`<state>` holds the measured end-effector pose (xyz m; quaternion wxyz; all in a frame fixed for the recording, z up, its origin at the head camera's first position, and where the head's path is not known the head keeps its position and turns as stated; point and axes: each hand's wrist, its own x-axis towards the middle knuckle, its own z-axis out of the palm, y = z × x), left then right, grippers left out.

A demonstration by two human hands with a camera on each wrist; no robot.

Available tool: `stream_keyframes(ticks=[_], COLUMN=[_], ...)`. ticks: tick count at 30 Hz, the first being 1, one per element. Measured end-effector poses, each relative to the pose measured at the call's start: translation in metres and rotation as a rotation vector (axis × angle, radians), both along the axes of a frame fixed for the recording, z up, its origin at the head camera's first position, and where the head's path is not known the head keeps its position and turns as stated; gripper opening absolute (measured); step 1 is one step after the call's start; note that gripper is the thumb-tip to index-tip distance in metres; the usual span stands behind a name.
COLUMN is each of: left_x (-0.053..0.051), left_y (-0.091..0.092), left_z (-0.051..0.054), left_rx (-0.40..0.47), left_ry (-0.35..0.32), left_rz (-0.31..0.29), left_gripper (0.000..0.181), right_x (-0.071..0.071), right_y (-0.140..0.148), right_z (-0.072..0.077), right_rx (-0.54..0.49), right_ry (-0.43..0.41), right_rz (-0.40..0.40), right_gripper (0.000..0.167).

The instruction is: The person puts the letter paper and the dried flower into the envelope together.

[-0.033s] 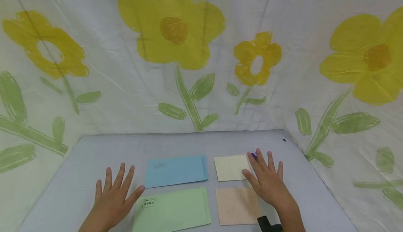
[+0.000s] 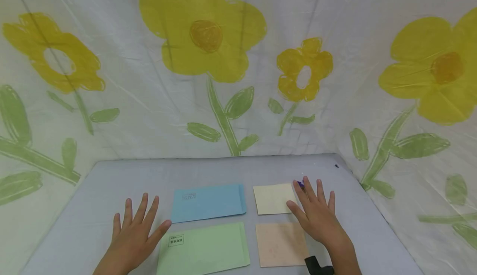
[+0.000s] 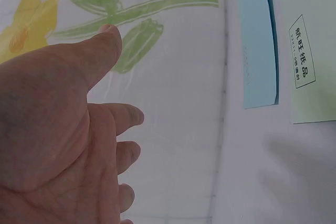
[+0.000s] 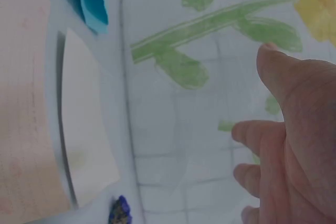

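My left hand, fingers spread and holding nothing, is left of a blue envelope and a green envelope with a printed box. The green one lies in front of the blue one. Spread out on the other side, my right hand is also empty, over the right side of a cream card. A pink card lies in front of the cream one. In the left wrist view the left hand appears raised above the surface; the right wrist view shows the right hand likewise.
A small purple thing sits behind the right hand's fingers. Near the right wrist is a black object. Behind the grey-white table hangs a sheet with yellow flowers. A small dark mark shows at the far right corner.
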<state>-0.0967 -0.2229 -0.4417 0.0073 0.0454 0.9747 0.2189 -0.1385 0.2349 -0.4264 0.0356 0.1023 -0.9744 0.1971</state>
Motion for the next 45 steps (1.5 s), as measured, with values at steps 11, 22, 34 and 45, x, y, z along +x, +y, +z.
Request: stream_keyframes(ticks=[11, 22, 34, 45], left_x=[-0.006, -0.018, -0.055, -0.092], left_y=[-0.004, -0.005, 0.023, 0.038], left_z=[-0.006, -0.026, -0.051, -0.058], left_rx=[0.003, -0.009, 0.039, 0.046], left_ry=[0.046, 0.109, 0.040, -0.022], left_rz=[-0.032, -0.115, -0.223, -0.280], left_gripper=[0.090, 0.094, 0.093, 0.112], right_x=[-0.006, -0.029, -0.047, -0.043], right_y=[0.005, -0.018, -0.026, -0.027], right_z=[-0.003, -0.032, -0.070, -0.078], right_rx=[-0.015, 0.015, 0.087, 0.111], right_ry=[0.023, 0.077, 0.083, 0.035], right_rz=[0.039, -0.003, -0.134, -0.186], right_gripper=[0.076, 0.052, 0.058, 0.064])
